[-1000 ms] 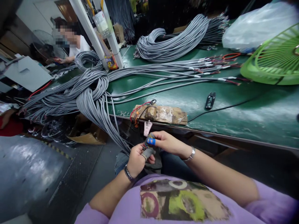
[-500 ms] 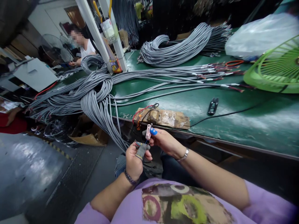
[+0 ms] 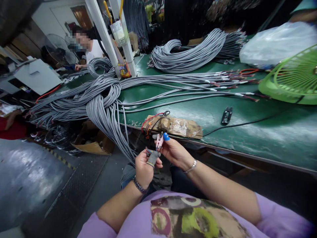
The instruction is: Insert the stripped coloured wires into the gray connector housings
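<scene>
My left hand [image 3: 143, 168] is closed around the end of a grey cable, with a grey cot on the thumb and thin coloured wires [image 3: 148, 151] fanning out above the fist. My right hand [image 3: 173, 150], a blue cot on one fingertip, pinches a small pink tool [image 3: 159, 141] just above and right of those wire ends. Both hands hover below the front edge of the green workbench [image 3: 247, 129], over my lap. The grey cable runs up into a thick bundle of grey cables [image 3: 104, 112] hanging off the bench.
A worn wooden block with red and black leads [image 3: 173, 125] lies at the bench edge by my hands. Black snips [image 3: 226, 115], a green fan [image 3: 292, 79], a plastic bag [image 3: 274, 43] and more cable coils [image 3: 188, 56] sit farther back. Another person [image 3: 86, 44] works at far left.
My right hand has lifted away from my left and taken up the pink tool near the bench edge. My left hand has kept hold of the cable end.
</scene>
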Action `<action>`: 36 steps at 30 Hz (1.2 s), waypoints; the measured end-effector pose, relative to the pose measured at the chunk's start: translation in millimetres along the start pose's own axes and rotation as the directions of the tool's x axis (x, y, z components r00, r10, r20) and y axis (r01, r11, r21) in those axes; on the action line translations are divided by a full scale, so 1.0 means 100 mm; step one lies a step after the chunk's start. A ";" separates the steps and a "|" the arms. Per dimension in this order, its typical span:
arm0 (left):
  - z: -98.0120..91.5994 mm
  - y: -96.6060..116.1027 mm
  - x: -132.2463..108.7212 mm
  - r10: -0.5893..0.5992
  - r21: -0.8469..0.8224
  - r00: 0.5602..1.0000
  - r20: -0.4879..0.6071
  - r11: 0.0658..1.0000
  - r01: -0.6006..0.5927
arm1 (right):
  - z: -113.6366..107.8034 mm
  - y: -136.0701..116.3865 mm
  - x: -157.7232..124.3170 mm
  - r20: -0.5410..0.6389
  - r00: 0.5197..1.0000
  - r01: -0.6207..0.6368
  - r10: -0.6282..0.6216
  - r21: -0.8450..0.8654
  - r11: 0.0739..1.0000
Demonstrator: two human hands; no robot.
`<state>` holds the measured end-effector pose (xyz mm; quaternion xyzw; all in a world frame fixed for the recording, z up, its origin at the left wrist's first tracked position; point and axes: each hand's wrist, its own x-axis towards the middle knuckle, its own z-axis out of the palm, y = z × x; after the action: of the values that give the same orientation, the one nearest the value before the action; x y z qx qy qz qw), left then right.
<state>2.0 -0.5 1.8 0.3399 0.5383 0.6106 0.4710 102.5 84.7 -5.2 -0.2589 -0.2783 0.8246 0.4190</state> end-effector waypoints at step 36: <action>-0.18 -0.19 -0.06 -0.036 0.005 0.995 0.089 0.999 0.035 | -0.05 -0.05 -0.35 0.201 0.977 0.043 0.071 -0.516 0.855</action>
<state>-8.7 -12.9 -19.3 0.3580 0.5239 0.5854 0.5047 126.2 59.5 1.2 -0.2744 -0.5310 0.7452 0.2957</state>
